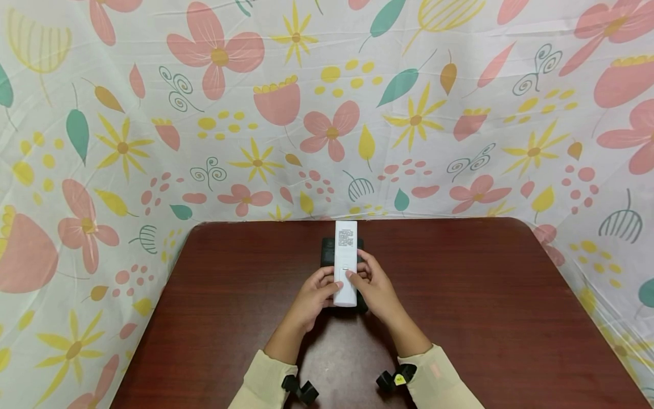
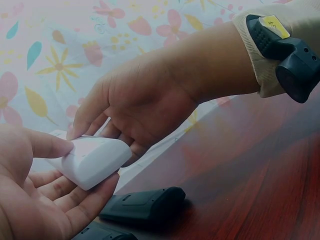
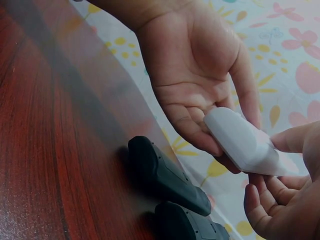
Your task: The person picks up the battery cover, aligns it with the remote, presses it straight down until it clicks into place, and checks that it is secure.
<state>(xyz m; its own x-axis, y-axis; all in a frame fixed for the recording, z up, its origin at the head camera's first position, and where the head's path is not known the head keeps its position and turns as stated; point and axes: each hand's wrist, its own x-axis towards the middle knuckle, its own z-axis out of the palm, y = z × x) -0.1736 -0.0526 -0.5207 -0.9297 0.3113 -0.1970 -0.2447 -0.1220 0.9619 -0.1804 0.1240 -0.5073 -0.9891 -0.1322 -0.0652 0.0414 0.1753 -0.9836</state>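
- I am holding a white remote (image 1: 345,261) between both hands, above the middle of the dark red table (image 1: 485,318), its back face with a printed label turned up toward me.
- My left hand (image 1: 313,295) is cupping the near end of the white remote from the left; the fingers (image 2: 75,200) are curling under it and the thumb is pressing on its top, as the left wrist view shows.
- My right hand (image 1: 375,287) is gripping the white remote from the right, with the thumb lying on its upper face near a small catch and the fingers (image 3: 260,200) wrapping beneath.
- So both sets of fingers are clamping on the white remote, thumbs above and fingers below, and it is being lifted clear of the table.
- Two black remotes (image 3: 167,177) are lying on the table right under my hands, one just beside the other; whether they are touching I cannot tell.
- From the head view only the far end of a black remote (image 1: 327,250) is showing past the white one.
- A floral cloth (image 1: 327,113) is hanging as a backdrop behind and around the table.
- Cream sleeves (image 1: 265,380) are covering my forearms, each wearing a black wrist camera mount (image 1: 395,378).
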